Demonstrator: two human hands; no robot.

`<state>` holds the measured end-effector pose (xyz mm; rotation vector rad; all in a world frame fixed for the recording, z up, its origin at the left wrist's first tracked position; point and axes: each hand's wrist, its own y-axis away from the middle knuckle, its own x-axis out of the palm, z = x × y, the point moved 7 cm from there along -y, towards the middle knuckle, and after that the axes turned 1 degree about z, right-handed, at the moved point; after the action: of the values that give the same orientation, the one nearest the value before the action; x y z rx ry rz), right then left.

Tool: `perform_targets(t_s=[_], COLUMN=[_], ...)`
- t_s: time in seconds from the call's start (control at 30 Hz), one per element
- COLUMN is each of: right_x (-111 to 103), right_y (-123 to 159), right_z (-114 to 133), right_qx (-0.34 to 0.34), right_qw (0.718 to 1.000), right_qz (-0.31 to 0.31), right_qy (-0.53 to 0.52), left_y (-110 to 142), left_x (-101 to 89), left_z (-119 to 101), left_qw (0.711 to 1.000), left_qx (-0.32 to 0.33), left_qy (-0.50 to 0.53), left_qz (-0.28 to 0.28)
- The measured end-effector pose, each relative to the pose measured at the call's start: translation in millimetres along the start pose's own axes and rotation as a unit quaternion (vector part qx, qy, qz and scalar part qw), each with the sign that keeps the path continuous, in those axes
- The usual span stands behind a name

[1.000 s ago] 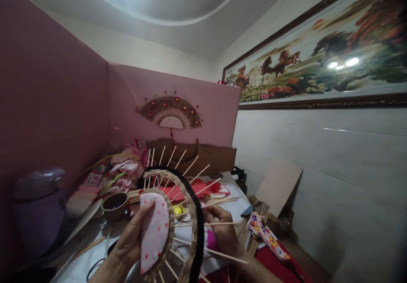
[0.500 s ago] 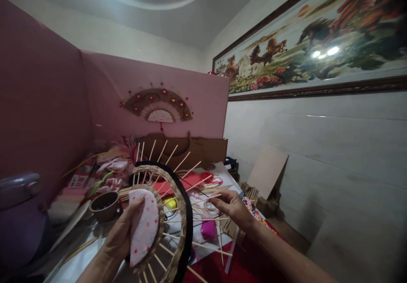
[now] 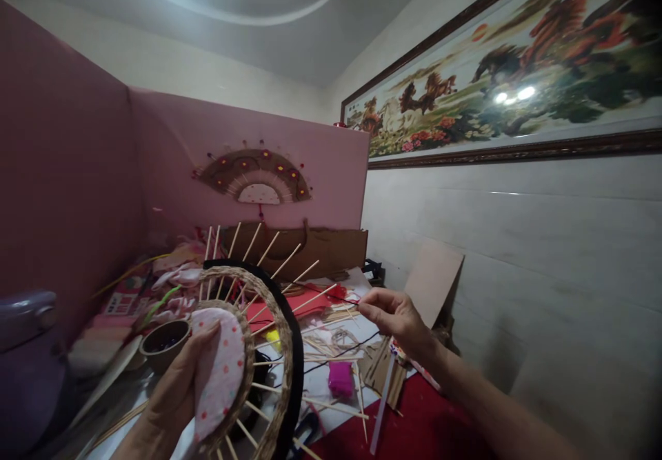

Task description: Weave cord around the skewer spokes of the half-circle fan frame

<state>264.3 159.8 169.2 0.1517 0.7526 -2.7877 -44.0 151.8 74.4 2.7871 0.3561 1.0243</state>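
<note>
Left grip: closed on the fan's dotted half-disc, thumb across its face
Right grip: thumb and forefinger pinching a dark thread
Fan: above the cluttered surface, long axis running roughly top to bottom, arc bulging right
Sticks: radiating up, right and down-right

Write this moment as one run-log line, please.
left hand: holds stick fan by dotted half-round centre | right hand: pinches black cord | nearby: brown bowl, magenta packet | behind: decorated fan on pink panel
</note>
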Motion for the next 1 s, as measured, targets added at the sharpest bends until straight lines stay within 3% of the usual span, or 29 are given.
perform_targets(t_s=[0.17, 0.37, 0.57, 1.0], right_x=[10.7, 34.3, 65.0, 62.5], right_y=[6.3, 7.0, 12.1, 17.9], right_z=[20.5, 5.1, -14.7, -19.4], right_qx=[-0.109, -0.160, -0.148, -0.133], right_qw=[0.985, 0.970, 0.959, 0.966], right_qz=[0.024, 0.075, 0.156, 0.160], right_qy=[0.135, 0.166, 0.186, 0.154], left_y=[-4.1, -1.5, -0.9, -6.8], left_x=[-3.5, -1.7, -0.9, -4.2], left_z=[-6.8, -6.2, -5.9, -3.0], left_qw=[0.999, 0.999, 0.999, 1.000], left_qx=[0.030, 0.018, 0.009, 0.020], left_qy=[-0.013, 0.019, 0.045, 0.011], left_qz=[0.031, 0.023, 0.006, 0.010])
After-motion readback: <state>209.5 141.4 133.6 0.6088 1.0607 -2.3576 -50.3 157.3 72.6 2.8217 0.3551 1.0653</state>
